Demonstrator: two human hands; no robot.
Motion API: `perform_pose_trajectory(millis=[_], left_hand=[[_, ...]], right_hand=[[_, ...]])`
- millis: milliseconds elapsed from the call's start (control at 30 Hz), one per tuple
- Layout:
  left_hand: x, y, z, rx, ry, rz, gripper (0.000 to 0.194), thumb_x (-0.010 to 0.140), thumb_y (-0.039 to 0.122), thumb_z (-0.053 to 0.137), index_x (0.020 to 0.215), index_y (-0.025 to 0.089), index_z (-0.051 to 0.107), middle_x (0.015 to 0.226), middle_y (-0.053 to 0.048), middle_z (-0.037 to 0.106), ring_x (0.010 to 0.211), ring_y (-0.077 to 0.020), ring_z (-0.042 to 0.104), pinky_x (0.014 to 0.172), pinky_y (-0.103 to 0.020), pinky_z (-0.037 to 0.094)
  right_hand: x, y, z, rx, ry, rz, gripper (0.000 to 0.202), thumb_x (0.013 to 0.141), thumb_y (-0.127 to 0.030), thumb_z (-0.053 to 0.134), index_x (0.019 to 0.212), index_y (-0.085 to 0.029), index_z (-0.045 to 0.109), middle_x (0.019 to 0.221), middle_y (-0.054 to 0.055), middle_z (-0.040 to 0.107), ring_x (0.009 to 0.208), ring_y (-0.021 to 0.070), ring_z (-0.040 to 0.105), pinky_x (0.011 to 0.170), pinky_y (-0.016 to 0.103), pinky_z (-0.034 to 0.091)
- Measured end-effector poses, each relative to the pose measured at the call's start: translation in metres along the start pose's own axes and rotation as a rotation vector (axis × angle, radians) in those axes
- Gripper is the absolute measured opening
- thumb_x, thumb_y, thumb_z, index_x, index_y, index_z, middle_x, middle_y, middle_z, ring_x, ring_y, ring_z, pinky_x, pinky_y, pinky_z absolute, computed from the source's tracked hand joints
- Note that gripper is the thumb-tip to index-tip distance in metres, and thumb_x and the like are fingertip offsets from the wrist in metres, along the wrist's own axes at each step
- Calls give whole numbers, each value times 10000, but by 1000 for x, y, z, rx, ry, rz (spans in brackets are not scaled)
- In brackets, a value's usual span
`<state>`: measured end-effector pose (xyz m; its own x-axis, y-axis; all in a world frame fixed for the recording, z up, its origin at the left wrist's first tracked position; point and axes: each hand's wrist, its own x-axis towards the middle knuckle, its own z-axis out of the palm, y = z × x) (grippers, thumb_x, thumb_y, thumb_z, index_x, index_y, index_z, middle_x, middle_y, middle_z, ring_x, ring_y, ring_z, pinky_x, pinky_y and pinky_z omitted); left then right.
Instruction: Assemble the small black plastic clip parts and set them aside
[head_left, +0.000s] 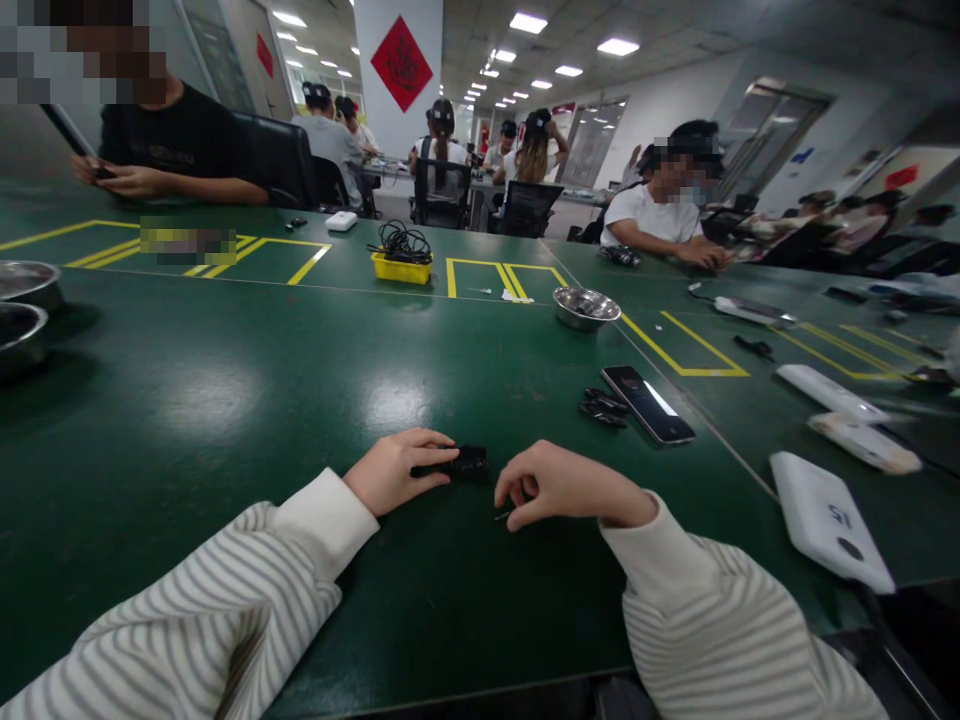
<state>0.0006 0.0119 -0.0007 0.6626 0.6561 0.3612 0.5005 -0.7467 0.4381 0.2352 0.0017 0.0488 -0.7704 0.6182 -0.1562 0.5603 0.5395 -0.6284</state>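
My left hand grips one end of a short black bundle that lies on the green table. Fingers and thumb are on either side of it; its exact kind is too dark to make out. Just to the right, my right hand has its thumb and forefinger in a pinch. Between those fingertips shows a small thin light piece, too small to name. A gap separates my right hand from the black bundle. Small black bundles lie beyond my right hand, beside a dark smartphone.
A steel bowl with small items stands farther back. Black cables fill a yellow tray. White power banks lie at right, and two more bowls at far left. Co-workers sit across the table.
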Motion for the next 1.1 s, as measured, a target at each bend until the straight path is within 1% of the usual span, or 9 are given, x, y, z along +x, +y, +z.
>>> perform_pose_trajectory(millis=[33,133,233,400,533,667,833,1000,1100], left_hand=[[0,0,0,-3,3,-1,278,728,210,592,1006,193,605,1028,-72,599,905,-174,576,783,-303,484],[0,-1,0,-7,8,-6,280,728,211,588,1008,199,601,1030,-67,596,912,-175,572,786,-310,483],[1,0,1,-7,11,-4,279,723,205,593,1001,191,603,1029,-71,595,916,-179,570,790,-318,481],[2,5,2,11,18,2,285,722,176,593,1007,165,595,1031,-87,590,933,-185,560,807,-326,475],[2,8,4,8,16,23,287,729,167,580,1016,172,584,1036,-84,584,934,-182,555,804,-325,475],[1,9,4,21,2,30,275,742,181,565,1017,173,583,1043,-88,579,935,-188,551,797,-331,476],[1,9,5,25,-15,31,278,748,178,557,1024,170,582,1050,-88,574,941,-190,541,803,-326,469],[2,12,4,26,-36,17,284,742,166,562,1026,158,580,1045,-83,570,942,-192,531,809,-321,459],[2,13,4,18,-43,-1,293,738,164,568,1031,165,577,1035,-72,571,931,-187,529,805,-317,456]], right_hand=[[-3,1,1,24,-32,4,186,646,-319,643,790,-202,666,598,-34,581,518,75,514,475,179,359],[-5,2,6,42,0,4,99,659,-262,625,712,-193,674,592,-31,585,522,71,529,491,169,374],[-4,-1,9,30,-25,42,72,661,-212,599,669,-187,666,584,-29,600,507,71,540,496,167,391],[-4,-10,17,-145,-51,137,60,556,-110,592,548,-169,598,493,-38,557,411,61,467,409,167,338],[-2,-15,21,-264,75,131,70,522,-97,579,513,-159,549,451,-33,511,388,56,404,389,177,289],[3,-16,17,-95,192,53,50,598,-109,544,611,-157,537,519,-40,515,448,54,451,445,161,329],[14,-10,19,39,447,52,26,667,-135,508,649,-152,515,566,-32,483,499,62,440,477,177,339],[26,-4,30,17,584,41,38,671,-134,515,641,-158,513,603,-25,469,540,75,425,506,199,339],[30,-2,35,19,619,25,35,681,-147,524,667,-162,551,743,8,510,629,93,461,553,210,365]])
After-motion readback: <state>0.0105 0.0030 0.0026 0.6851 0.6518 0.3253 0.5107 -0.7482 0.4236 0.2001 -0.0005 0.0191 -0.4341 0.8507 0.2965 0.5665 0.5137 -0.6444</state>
